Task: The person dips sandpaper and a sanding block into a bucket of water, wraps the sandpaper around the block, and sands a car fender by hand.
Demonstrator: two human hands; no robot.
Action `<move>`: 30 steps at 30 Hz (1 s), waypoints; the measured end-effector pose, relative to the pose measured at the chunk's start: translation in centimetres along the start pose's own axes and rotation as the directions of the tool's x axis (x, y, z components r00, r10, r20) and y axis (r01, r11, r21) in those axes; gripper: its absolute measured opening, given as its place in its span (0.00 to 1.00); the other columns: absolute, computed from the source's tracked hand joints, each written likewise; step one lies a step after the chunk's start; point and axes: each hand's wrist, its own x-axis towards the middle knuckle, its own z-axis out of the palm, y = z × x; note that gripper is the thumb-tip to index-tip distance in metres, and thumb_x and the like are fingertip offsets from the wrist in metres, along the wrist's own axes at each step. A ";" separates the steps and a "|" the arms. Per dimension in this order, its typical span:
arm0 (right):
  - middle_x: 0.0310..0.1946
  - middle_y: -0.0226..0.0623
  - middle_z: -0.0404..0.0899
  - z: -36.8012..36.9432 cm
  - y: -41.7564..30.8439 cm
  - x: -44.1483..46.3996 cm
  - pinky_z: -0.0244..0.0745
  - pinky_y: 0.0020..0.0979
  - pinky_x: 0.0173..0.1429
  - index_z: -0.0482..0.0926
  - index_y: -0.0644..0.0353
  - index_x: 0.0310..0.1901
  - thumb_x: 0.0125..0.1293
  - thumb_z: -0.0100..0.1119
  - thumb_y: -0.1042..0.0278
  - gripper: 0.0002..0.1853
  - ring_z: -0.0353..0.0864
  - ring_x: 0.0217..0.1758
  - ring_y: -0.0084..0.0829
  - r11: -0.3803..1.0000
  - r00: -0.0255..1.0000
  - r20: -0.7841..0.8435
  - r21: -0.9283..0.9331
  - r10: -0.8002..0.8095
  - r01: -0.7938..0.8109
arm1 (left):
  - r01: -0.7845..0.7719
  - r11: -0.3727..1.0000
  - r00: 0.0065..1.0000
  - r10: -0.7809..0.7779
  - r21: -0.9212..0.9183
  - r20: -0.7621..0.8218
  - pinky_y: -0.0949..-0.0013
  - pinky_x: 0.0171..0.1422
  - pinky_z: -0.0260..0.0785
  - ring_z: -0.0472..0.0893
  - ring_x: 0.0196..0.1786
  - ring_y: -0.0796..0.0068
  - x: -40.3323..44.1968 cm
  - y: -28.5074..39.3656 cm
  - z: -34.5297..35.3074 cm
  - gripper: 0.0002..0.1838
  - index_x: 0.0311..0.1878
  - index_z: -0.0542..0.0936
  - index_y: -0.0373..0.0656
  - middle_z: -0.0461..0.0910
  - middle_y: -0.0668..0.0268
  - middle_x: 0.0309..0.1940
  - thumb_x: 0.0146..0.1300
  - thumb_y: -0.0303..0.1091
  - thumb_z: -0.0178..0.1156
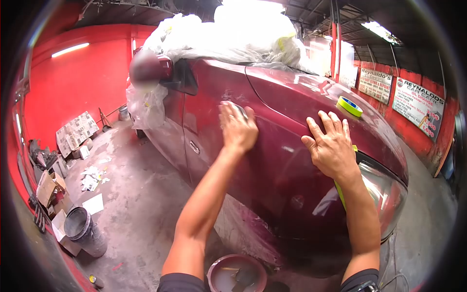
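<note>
My left hand [239, 127] presses on the dark red front fender [272, 146] of a car, fingers together. Under it shows the edge of a thin grey piece [242, 111], mostly hidden, its kind unclear. A whitish scuffed patch lies just above the fingertips. Farther right, my right hand [332, 146] rests flat on the fender beside the hood edge, fingers apart and holding nothing. Below that hand is the headlight [382, 187], with yellow-green tape along its border. A roll of yellow-green tape [350, 106] lies on the hood [311, 97].
Plastic sheeting [228, 41] covers the windshield and roof. A reddish basin [260, 272] with cloudy water stands by my feet. Toward the left are a dark bucket [87, 231], cardboard boxes [46, 187] and scraps of paper [92, 178]. Signs [417, 107] hang on the right wall.
</note>
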 end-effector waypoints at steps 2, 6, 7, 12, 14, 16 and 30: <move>0.74 0.50 0.66 0.0 -0.3 -0.1 0.52 0.63 0.80 0.73 0.52 0.71 0.77 0.49 0.44 0.29 0.60 0.79 0.53 1.000 1.000 0.013 0.005 0.016 -0.016 | -0.379 0.925 0.919 0.379 0.017 -0.108 0.41 0.85 0.36 0.43 0.83 0.30 -6.7 2.3 0.0 0.41 0.77 0.47 0.18 0.44 0.27 0.78 0.79 0.47 0.42; 0.74 0.50 0.66 0.0 -0.2 0.2 0.52 0.63 0.80 0.73 0.53 0.71 0.77 0.50 0.45 0.29 0.59 0.79 0.53 1.000 1.000 0.016 -0.016 0.016 -0.016 | -0.314 0.940 0.947 0.320 -0.135 0.026 0.46 0.87 0.34 0.43 0.84 0.37 -3.5 -0.3 -1.5 0.42 0.78 0.46 0.19 0.43 0.33 0.81 0.80 0.52 0.38; 0.74 0.50 0.66 0.1 -0.4 -0.1 0.52 0.63 0.80 0.73 0.53 0.71 0.77 0.50 0.45 0.29 0.59 0.79 0.53 1.000 1.000 0.026 -0.014 0.010 -0.010 | -0.048 0.961 0.997 0.061 -0.274 0.039 0.46 0.87 0.34 0.43 0.84 0.38 -0.9 -0.2 -1.4 0.42 0.78 0.46 0.19 0.43 0.33 0.81 0.81 0.52 0.35; 0.73 0.51 0.66 -0.3 0.0 0.4 0.52 0.63 0.80 0.74 0.54 0.70 0.77 0.50 0.46 0.28 0.60 0.79 0.53 1.000 1.000 -0.013 0.008 -0.003 0.003 | -0.309 0.946 0.951 0.306 0.101 0.041 0.44 0.86 0.39 0.46 0.84 0.37 -6.5 4.3 -1.0 0.42 0.77 0.50 0.18 0.48 0.31 0.79 0.79 0.50 0.44; 0.73 0.51 0.67 -0.2 -0.2 0.0 0.51 0.62 0.81 0.74 0.54 0.70 0.77 0.49 0.46 0.28 0.60 0.79 0.53 1.000 1.000 -0.012 -0.005 -0.003 0.003 | -0.454 0.853 0.883 0.470 -0.257 0.002 0.44 0.85 0.39 0.46 0.83 0.36 -6.9 2.6 -2.0 0.42 0.77 0.50 0.20 0.47 0.30 0.79 0.78 0.50 0.47; 0.73 0.51 0.67 -0.3 0.0 0.0 0.51 0.62 0.81 0.74 0.54 0.70 0.77 0.49 0.46 0.28 0.60 0.79 0.53 1.000 1.000 -0.008 0.008 0.002 -0.002 | -0.177 0.955 0.983 0.185 -0.236 0.012 0.46 0.87 0.36 0.44 0.84 0.37 -1.7 -0.7 -1.4 0.42 0.78 0.48 0.20 0.45 0.31 0.80 0.79 0.50 0.44; 0.73 0.51 0.66 0.1 -0.1 0.1 0.51 0.63 0.81 0.73 0.55 0.71 0.77 0.50 0.47 0.28 0.59 0.79 0.54 1.000 1.000 -0.003 -0.006 0.002 -0.002 | -0.080 0.969 0.996 0.069 -0.233 -0.053 0.48 0.87 0.31 0.41 0.85 0.42 -7.0 -2.6 0.7 0.41 0.80 0.46 0.25 0.43 0.36 0.82 0.79 0.49 0.43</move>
